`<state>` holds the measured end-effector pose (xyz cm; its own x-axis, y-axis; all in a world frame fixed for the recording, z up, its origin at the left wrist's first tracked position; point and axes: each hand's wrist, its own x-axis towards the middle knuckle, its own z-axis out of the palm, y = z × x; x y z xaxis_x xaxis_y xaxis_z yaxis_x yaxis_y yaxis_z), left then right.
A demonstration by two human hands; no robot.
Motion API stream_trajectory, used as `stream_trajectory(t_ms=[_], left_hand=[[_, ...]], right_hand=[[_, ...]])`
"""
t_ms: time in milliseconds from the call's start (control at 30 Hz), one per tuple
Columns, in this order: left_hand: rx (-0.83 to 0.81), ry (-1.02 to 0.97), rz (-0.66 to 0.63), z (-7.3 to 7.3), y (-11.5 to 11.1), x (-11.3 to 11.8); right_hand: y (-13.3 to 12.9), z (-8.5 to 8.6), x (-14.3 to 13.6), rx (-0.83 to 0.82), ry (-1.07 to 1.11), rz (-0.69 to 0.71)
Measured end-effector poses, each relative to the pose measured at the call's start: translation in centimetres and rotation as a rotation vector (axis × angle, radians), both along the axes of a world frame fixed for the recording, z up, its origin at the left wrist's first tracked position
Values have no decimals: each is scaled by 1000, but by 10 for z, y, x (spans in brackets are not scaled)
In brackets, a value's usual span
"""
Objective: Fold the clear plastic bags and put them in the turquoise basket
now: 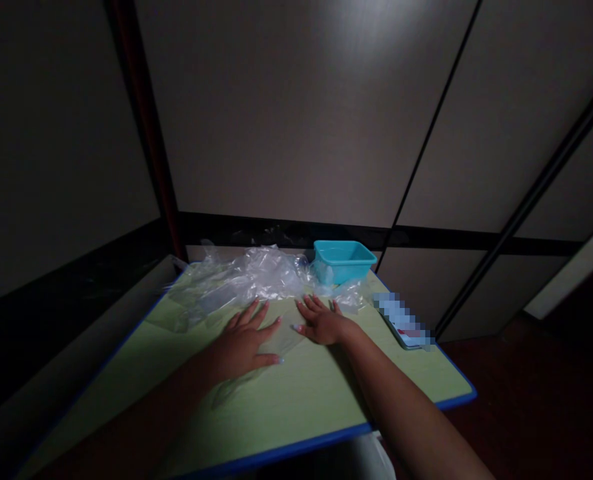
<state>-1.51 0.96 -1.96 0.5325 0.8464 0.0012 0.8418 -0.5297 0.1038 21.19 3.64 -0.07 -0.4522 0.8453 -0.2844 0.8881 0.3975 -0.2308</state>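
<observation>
A clear plastic bag lies flat on the light green table. My left hand rests palm down on its left part, fingers spread. On the bag's right side lies my right hand, also palm down with its fingers apart. Neither hand grips anything. Beyond the hands, a pile of crumpled clear plastic bags covers the far left and middle of the table. More clear plastic sits in front of the turquoise basket at the back.
A phone-like flat object, partly pixelated, lies at the table's right edge. Blue edging runs round the table. Dark cabinet panels stand directly behind it. Something whitish shows below the near edge.
</observation>
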Motion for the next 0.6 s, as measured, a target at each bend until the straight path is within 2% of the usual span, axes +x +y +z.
stream_trajectory(t_ms=[467,600], left_hand=[[35,7,-15,-7,3,-5],[3,16,-14,-5,3,-6]], right_hand=[[1,2,5,-20,-17,16],[1,3,4,-37,-24,3]])
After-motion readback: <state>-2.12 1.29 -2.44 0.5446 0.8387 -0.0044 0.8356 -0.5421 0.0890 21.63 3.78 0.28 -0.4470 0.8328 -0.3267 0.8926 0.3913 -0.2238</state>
